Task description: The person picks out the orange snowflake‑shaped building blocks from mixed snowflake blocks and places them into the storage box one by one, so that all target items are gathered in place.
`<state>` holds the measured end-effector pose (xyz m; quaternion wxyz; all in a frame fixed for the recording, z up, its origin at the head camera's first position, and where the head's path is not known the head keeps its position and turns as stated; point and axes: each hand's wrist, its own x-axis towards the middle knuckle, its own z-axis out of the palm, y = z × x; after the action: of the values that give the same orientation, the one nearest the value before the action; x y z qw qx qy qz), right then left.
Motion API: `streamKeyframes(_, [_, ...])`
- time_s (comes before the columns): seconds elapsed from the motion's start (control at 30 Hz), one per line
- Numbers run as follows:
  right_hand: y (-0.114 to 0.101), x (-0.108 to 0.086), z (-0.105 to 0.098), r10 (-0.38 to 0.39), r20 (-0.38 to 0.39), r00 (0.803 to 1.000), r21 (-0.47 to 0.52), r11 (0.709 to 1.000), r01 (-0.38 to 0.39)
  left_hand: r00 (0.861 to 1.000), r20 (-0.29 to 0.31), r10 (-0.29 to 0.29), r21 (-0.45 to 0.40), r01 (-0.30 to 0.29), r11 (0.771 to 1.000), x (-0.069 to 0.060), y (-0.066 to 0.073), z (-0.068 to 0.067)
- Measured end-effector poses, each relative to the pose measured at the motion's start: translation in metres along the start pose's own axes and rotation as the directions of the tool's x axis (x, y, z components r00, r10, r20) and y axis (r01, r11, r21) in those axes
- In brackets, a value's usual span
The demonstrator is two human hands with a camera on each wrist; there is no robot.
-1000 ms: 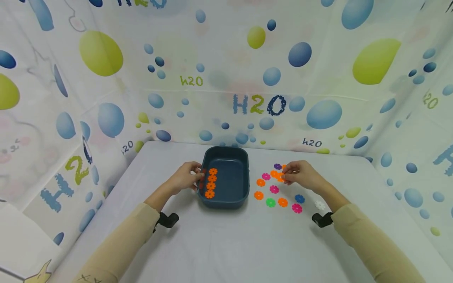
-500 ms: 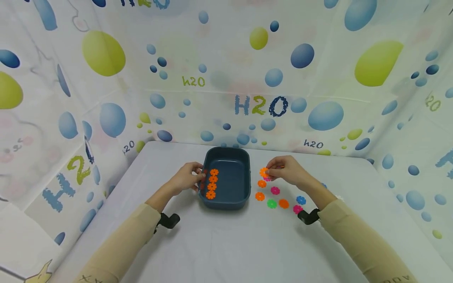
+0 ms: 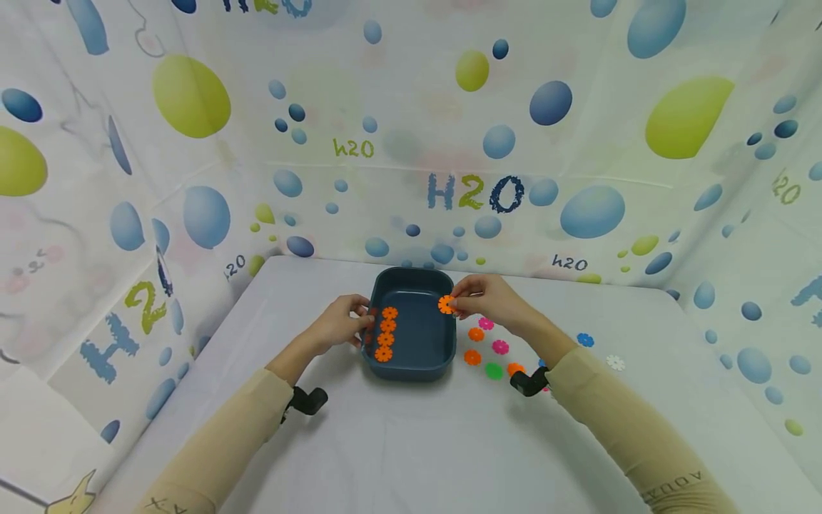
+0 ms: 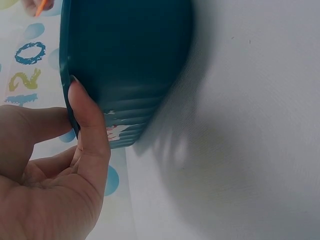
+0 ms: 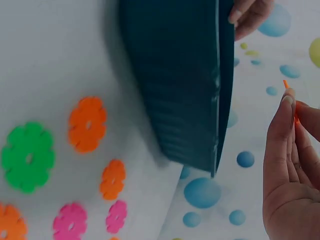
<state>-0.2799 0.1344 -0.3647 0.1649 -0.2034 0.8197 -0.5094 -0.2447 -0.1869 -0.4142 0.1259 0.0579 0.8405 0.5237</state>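
A dark blue rectangular tray [image 3: 420, 335] stands on the table, with several orange flower-shaped discs [image 3: 385, 339] in a column along its left side. My left hand [image 3: 335, 325] pinches the tray's left rim; the left wrist view shows that grip [image 4: 87, 130] close up. Between the thumb and fingers of my right hand [image 3: 491, 300] is another orange flower-shaped disc [image 3: 445, 305], raised at the tray's right rim. From the right wrist camera, only a thin edge of this disc [image 5: 286, 84] shows above the fingertips.
Loose flower discs lie right of the tray, among them a green one [image 3: 494, 370], a pink one [image 3: 500, 347], a blue one [image 3: 585, 340] and a white one [image 3: 615, 363]. My right forearm hides part of this group. A patterned cloth [image 3: 398, 150] hangs behind the table.
My right hand has lifted an orange disc from the loose group and carried it left to the tray's right rim. The left hand keeps its hold on the tray.
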Motion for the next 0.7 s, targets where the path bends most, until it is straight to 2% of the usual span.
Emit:
streamKeyframes(0.23, [-0.022,0.022,0.018,-0.054,0.020,0.998,0.036,0.998,0.053,1.000,0.000,-0.006,0.002,0.006,1.000,-0.001,0.002,0.000])
streamKeyframes(0.5, [-0.042,0.049,0.036,-0.032,0.009,0.999,0.049,0.998,0.032,1.000,0.004,-0.004,0.005,0.004,1.000,-0.001,0.002,-0.001])
streamKeyframes(0.7, [-0.043,0.074,0.050,-0.024,0.009,1.000,0.018,1.000,0.024,1.000,0.014,-0.006,0.000,0.006,1.000,-0.002,0.001,-0.001])
